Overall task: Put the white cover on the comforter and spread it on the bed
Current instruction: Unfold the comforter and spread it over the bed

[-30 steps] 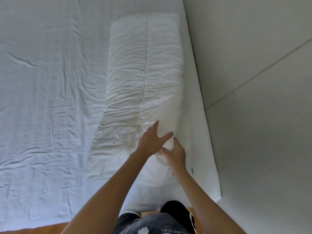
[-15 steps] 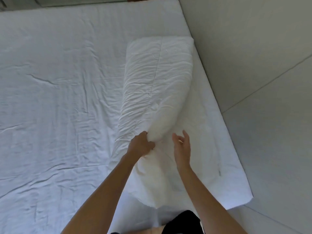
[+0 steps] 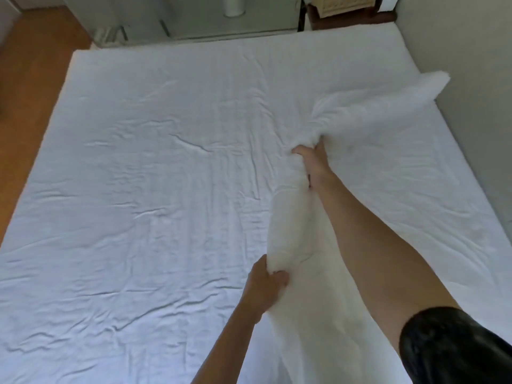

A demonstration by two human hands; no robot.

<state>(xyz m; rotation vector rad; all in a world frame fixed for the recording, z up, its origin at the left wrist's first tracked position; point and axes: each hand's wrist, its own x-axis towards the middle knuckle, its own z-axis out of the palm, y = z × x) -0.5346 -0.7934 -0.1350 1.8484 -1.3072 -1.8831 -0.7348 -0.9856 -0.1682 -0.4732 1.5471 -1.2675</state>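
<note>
**Comforter hauled up off the bed**

Lifted and swung since a second ago: folded comforter point(image 3: 310, 245), then lying flat along the right edge of the bed point(image 3: 138, 162) under two hands resting at its near end, now raised into a long bunched roll and pulled clear of the sheet. Also gone wider, the view, with the far end of the bed, wooden floor point(image 3: 33, 65) and some furniture at the wall now showing.

Gripped near its close end by the left hand point(image 3: 266, 284), fingers curled tight into the fabric. Reached far forward, the right hand point(image 3: 315, 159), clutching a gathered bunch about midway along the roll. Beyond that grip, flared loose up and to the right toward the wall point(image 3: 471, 65), far corner in the air, blurred.

Long axis: running from near the body away and rightward, right hand the farther one, left hand the nearer. Bulk of open bed lying to the left of both hands, so any spreading probably to go that way.

No separate white cover picked out; nothing told apart from sheet and comforter, all white. Nothing held inside anything, as far as seen.
</note>
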